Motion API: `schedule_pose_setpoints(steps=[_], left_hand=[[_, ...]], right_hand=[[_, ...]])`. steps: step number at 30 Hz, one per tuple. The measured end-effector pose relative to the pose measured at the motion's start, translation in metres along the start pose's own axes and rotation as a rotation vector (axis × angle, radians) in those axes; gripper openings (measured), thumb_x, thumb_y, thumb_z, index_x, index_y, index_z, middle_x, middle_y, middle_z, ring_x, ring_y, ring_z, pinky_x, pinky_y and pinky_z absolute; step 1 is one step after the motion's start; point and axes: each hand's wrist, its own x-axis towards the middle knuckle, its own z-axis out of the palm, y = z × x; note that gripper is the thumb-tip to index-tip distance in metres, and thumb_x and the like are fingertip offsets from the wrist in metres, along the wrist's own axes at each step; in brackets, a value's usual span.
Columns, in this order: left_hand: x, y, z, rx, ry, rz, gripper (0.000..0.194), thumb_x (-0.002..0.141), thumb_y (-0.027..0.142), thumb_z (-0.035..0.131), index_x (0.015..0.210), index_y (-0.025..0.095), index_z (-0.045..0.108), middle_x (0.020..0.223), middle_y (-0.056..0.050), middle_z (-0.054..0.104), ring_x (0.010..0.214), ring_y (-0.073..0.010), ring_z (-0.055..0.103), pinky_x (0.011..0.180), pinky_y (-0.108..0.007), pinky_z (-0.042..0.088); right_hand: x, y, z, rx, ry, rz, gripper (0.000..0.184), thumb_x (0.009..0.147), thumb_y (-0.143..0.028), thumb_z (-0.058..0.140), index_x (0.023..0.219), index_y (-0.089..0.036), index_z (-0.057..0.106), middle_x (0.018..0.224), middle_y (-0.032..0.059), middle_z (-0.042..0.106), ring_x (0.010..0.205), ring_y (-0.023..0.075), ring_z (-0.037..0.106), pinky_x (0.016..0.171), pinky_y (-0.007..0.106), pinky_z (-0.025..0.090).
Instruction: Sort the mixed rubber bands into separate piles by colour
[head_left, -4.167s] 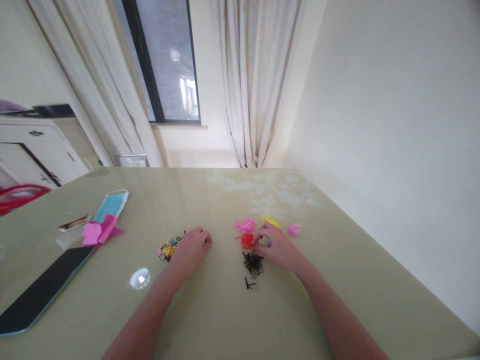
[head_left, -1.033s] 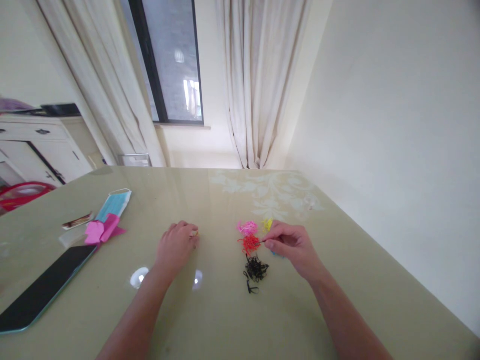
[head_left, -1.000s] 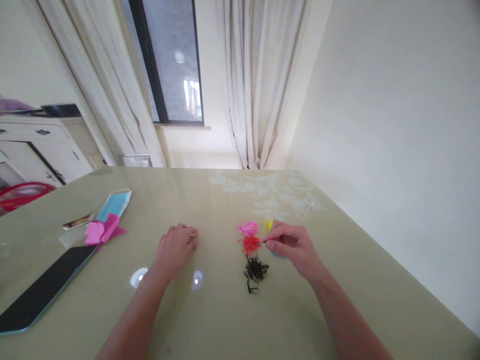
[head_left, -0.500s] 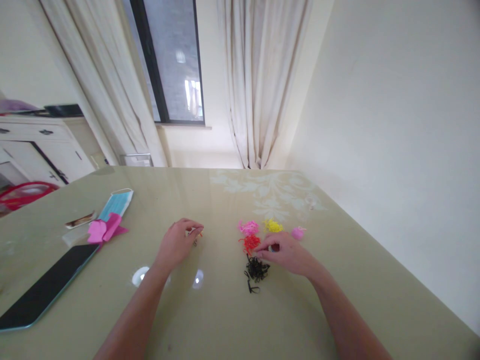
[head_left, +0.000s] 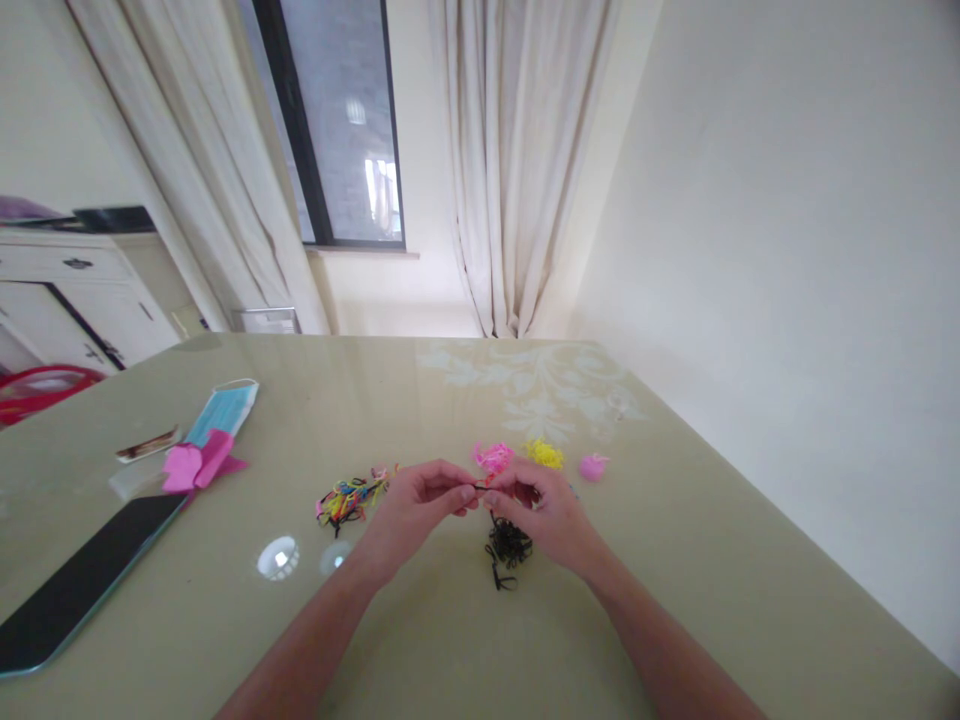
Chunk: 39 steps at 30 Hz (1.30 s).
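My left hand (head_left: pixel 420 508) and my right hand (head_left: pixel 553 515) meet above the table, thumbs and fingertips pinched together. Between them runs a thin dark rubber band (head_left: pixel 481 488), held at both ends. Left of my left hand lies a mixed pile of coloured rubber bands (head_left: pixel 349 500). Black rubber bands (head_left: pixel 510 543) are heaped just below my right fingers. Behind my fingertips sit pink rubber bands (head_left: pixel 492 458) and yellow rubber bands (head_left: pixel 544 454). The red rubber bands (head_left: pixel 488 479) are mostly hidden by my hands. A bit of blue shows beside my right hand.
A small pink ball-like thing (head_left: pixel 592 466) is at the right. On the left are a dark flat phone-like slab (head_left: pixel 94 575), a pink folded piece (head_left: pixel 202 462), a blue face mask (head_left: pixel 223 412) and a narrow brown-and-white packet (head_left: pixel 148 444). The wall (head_left: pixel 810 350) borders the table's right side.
My left hand has left the mixed pile, moving right to meet my right hand, and the pile now shows. A dark band is now stretched between both hands.
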Motion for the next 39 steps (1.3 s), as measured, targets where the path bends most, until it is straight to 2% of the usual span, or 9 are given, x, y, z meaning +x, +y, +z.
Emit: schedule_pose_setpoints(steps=[3,8,10,12,19,25,30,34,39], left_hand=[[0.003,-0.003,-0.012,0.156,-0.015,0.017,0.034,0.086,0.047,0.073,0.104,0.019,0.077,0.096,-0.007,0.081,0.087,-0.0208,0.072,0.081,-0.032,0.057],[0.008,-0.016,-0.049,1.043,0.33,0.027,0.025,0.096,0.032,0.058,0.108,0.021,0.077,0.118,-0.011,0.076,0.114,-0.0296,0.065,0.102,-0.044,0.048],[0.008,-0.021,-0.062,1.304,0.343,-0.072,0.026,0.096,0.027,0.055,0.111,0.022,0.077,0.121,-0.012,0.073,0.116,-0.0314,0.063,0.101,-0.045,0.048],[0.009,-0.024,-0.069,1.402,0.296,-0.155,0.027,0.098,0.026,0.053,0.109,0.022,0.077,0.118,-0.011,0.073,0.113,-0.0305,0.064,0.097,-0.042,0.049],[0.012,-0.021,-0.071,1.377,0.295,-0.171,0.027,0.098,0.025,0.051,0.102,0.024,0.077,0.11,-0.009,0.076,0.108,-0.0282,0.067,0.094,-0.039,0.049],[0.012,-0.02,-0.076,1.181,0.371,-0.168,0.018,0.094,0.03,0.057,0.096,0.025,0.074,0.1,-0.006,0.078,0.095,-0.0245,0.071,0.081,-0.033,0.048],[0.012,-0.016,-0.077,0.991,0.388,-0.166,0.015,0.09,0.033,0.061,0.09,0.024,0.072,0.087,-0.004,0.078,0.083,-0.0215,0.072,0.074,-0.03,0.047],[0.011,-0.014,-0.078,0.83,0.397,-0.133,0.02,0.088,0.036,0.06,0.093,0.022,0.073,0.084,-0.003,0.079,0.074,-0.0199,0.072,0.072,-0.03,0.049],[0.01,-0.012,-0.08,0.751,0.397,-0.067,0.022,0.083,0.036,0.061,0.089,0.021,0.076,0.087,-0.005,0.081,0.081,-0.0225,0.073,0.077,-0.033,0.053]], right_hand=[[0.0,-0.004,-0.012,0.174,-0.026,0.032,0.025,0.09,-0.043,0.075,0.083,-0.02,0.078,0.073,0.0024,0.069,0.064,0.0153,0.053,0.059,0.028,0.039],[-0.003,-0.014,-0.035,0.432,-0.042,0.089,0.02,0.085,-0.038,0.083,0.077,-0.02,0.078,0.071,0.0006,0.065,0.065,0.0137,0.054,0.061,0.028,0.041],[-0.003,-0.017,-0.04,0.446,-0.023,0.072,0.02,0.085,-0.036,0.083,0.074,-0.021,0.078,0.069,-0.0001,0.062,0.064,0.0128,0.051,0.061,0.027,0.04],[-0.003,-0.018,-0.043,0.44,-0.016,0.053,0.019,0.086,-0.036,0.082,0.074,-0.021,0.079,0.068,0.0,0.061,0.064,0.0129,0.05,0.062,0.028,0.04],[-0.003,-0.017,-0.047,0.327,-0.033,0.032,0.024,0.087,-0.042,0.08,0.077,-0.021,0.081,0.068,0.0011,0.063,0.063,0.0138,0.05,0.058,0.028,0.036],[0.0,-0.006,-0.048,-0.186,-0.273,-0.014,0.019,0.091,-0.039,0.076,0.083,-0.023,0.084,0.073,0.0018,0.069,0.066,0.0149,0.055,0.063,0.029,0.037],[0.002,0.005,-0.044,-0.322,-0.4,0.038,0.011,0.086,-0.026,0.081,0.096,-0.027,0.086,0.086,0.0021,0.075,0.076,0.0171,0.064,0.072,0.028,0.041],[0.002,0.007,-0.042,-0.353,-0.346,0.059,0.008,0.086,-0.026,0.08,0.092,-0.026,0.086,0.085,0.0023,0.076,0.075,0.0174,0.063,0.069,0.028,0.04],[0.002,0.006,-0.036,-0.287,-0.278,-0.026,0.014,0.091,-0.034,0.076,0.085,-0.025,0.083,0.081,0.0024,0.076,0.073,0.0186,0.062,0.068,0.03,0.04]])
